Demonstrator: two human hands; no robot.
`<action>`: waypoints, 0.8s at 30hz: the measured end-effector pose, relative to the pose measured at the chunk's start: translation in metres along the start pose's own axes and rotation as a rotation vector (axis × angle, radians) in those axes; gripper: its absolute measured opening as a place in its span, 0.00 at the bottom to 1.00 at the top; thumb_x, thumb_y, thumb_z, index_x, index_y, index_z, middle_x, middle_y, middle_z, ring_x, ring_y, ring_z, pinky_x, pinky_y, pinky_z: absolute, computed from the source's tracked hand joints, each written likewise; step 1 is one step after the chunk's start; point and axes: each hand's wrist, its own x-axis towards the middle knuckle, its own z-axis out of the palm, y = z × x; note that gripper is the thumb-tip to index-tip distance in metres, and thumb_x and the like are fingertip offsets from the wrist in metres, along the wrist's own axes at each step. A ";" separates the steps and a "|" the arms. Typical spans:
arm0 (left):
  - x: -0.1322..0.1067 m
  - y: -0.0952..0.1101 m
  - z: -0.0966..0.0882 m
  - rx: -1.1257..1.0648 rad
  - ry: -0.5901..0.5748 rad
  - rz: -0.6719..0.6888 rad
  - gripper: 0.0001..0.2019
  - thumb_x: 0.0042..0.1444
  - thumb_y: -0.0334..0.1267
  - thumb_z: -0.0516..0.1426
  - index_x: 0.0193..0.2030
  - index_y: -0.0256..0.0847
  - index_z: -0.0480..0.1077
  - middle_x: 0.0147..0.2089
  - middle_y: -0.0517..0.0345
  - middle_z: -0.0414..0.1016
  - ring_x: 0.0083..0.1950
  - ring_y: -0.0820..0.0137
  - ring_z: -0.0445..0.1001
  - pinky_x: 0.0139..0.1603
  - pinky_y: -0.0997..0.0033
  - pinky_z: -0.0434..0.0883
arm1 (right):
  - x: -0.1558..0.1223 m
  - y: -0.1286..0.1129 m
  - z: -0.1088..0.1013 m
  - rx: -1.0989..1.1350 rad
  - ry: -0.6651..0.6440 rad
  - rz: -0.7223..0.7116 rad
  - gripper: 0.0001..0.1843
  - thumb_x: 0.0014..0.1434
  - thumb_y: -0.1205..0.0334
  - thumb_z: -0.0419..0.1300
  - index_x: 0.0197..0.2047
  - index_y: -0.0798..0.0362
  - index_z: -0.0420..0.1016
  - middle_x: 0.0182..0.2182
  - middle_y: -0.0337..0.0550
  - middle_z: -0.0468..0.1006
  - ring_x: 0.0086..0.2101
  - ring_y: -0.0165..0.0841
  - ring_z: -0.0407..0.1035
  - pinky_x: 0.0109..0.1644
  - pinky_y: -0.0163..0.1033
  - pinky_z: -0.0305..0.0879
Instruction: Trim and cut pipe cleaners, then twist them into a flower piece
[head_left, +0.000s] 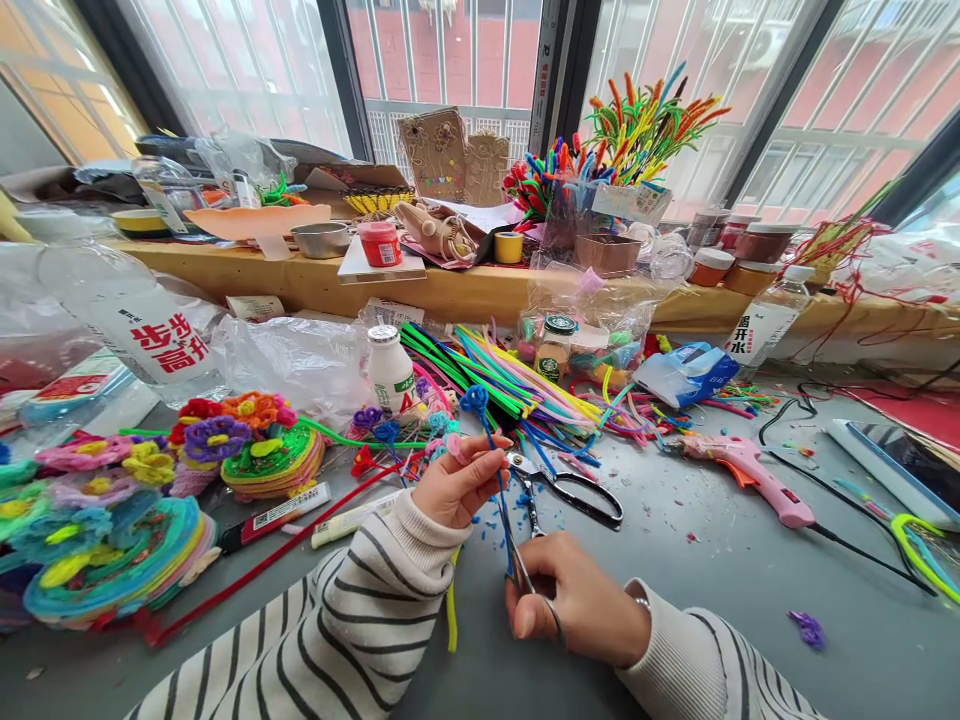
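Pinching blue stem (502, 490) in left hand (459, 484), right hand (576, 600) curled round scissors (523, 578); I judge stem light, bendy: hold below bloom (474, 399).

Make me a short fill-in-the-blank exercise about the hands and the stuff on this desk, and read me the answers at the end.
1. The fuzzy stem pinched in the left hand is coloured ____.
2. The right hand holds a pair of ____.
3. The glue gun lying on the table has a body coloured ____.
4. Both sleeves are patterned with dark ____.

Missing words: blue; scissors; pink; stripes.
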 end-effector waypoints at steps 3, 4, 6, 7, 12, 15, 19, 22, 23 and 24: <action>0.000 0.000 0.001 0.005 0.004 0.000 0.09 0.33 0.29 0.63 0.26 0.37 0.72 0.20 0.64 0.71 0.22 0.81 0.70 0.26 0.85 0.68 | 0.001 0.002 0.002 -0.012 0.053 0.015 0.36 0.37 0.28 0.39 0.13 0.57 0.58 0.12 0.33 0.54 0.17 0.23 0.47 0.19 0.31 0.43; 0.000 0.000 0.000 0.005 0.007 0.004 0.09 0.33 0.29 0.63 0.26 0.37 0.72 0.20 0.64 0.71 0.22 0.81 0.70 0.26 0.85 0.68 | 0.001 0.002 0.002 -0.008 0.073 0.019 0.36 0.36 0.28 0.40 0.12 0.57 0.56 0.12 0.32 0.52 0.17 0.22 0.46 0.19 0.31 0.42; 0.001 0.000 -0.001 -0.002 0.013 0.017 0.09 0.34 0.29 0.63 0.26 0.37 0.71 0.20 0.64 0.72 0.23 0.81 0.70 0.26 0.85 0.68 | 0.001 0.001 0.003 0.011 0.121 0.024 0.35 0.35 0.29 0.43 0.10 0.57 0.53 0.11 0.31 0.49 0.17 0.22 0.44 0.18 0.31 0.41; 0.002 0.000 -0.002 -0.008 0.016 0.025 0.09 0.33 0.29 0.63 0.26 0.37 0.72 0.21 0.64 0.72 0.23 0.80 0.71 0.26 0.85 0.68 | 0.001 0.001 0.003 0.021 0.150 0.023 0.34 0.35 0.29 0.44 0.09 0.56 0.52 0.11 0.31 0.48 0.16 0.22 0.43 0.18 0.31 0.40; 0.006 -0.001 -0.006 -0.045 0.042 0.035 0.07 0.34 0.29 0.62 0.25 0.37 0.71 0.20 0.63 0.72 0.22 0.80 0.71 0.24 0.85 0.69 | 0.003 0.001 0.006 0.112 0.217 0.061 0.33 0.36 0.31 0.47 0.07 0.56 0.50 0.07 0.32 0.52 0.14 0.21 0.46 0.16 0.29 0.42; 0.008 0.000 -0.006 -0.049 0.064 0.034 0.06 0.36 0.27 0.61 0.24 0.37 0.71 0.19 0.64 0.72 0.22 0.79 0.71 0.23 0.85 0.69 | 0.003 0.003 0.007 0.138 0.243 0.099 0.33 0.35 0.31 0.49 0.07 0.55 0.48 0.06 0.33 0.55 0.13 0.21 0.47 0.16 0.29 0.44; 0.008 0.000 -0.006 -0.051 0.064 0.045 0.07 0.34 0.29 0.62 0.25 0.37 0.71 0.18 0.64 0.71 0.21 0.79 0.70 0.21 0.85 0.69 | 0.003 0.002 0.005 0.174 0.238 0.099 0.34 0.36 0.30 0.46 0.07 0.55 0.50 0.07 0.35 0.58 0.13 0.21 0.48 0.16 0.29 0.45; 0.008 0.000 -0.007 -0.052 0.050 0.065 0.10 0.30 0.31 0.64 0.25 0.36 0.71 0.18 0.64 0.70 0.20 0.80 0.69 0.20 0.85 0.68 | 0.001 0.000 0.001 0.177 0.199 0.058 0.35 0.39 0.30 0.42 0.09 0.57 0.57 0.09 0.37 0.59 0.15 0.23 0.51 0.18 0.30 0.47; 0.008 -0.001 -0.007 -0.051 0.052 0.068 0.11 0.29 0.31 0.64 0.24 0.36 0.71 0.17 0.65 0.70 0.19 0.80 0.69 0.20 0.85 0.68 | 0.001 -0.001 0.001 0.163 0.180 0.040 0.36 0.40 0.30 0.41 0.10 0.57 0.59 0.10 0.37 0.59 0.15 0.23 0.52 0.19 0.30 0.48; 0.009 -0.001 -0.007 -0.050 0.057 0.069 0.11 0.28 0.31 0.64 0.24 0.37 0.71 0.16 0.65 0.69 0.19 0.80 0.68 0.19 0.85 0.67 | 0.000 -0.001 0.000 0.145 0.160 0.025 0.37 0.41 0.30 0.40 0.11 0.58 0.61 0.10 0.37 0.59 0.16 0.24 0.52 0.20 0.30 0.49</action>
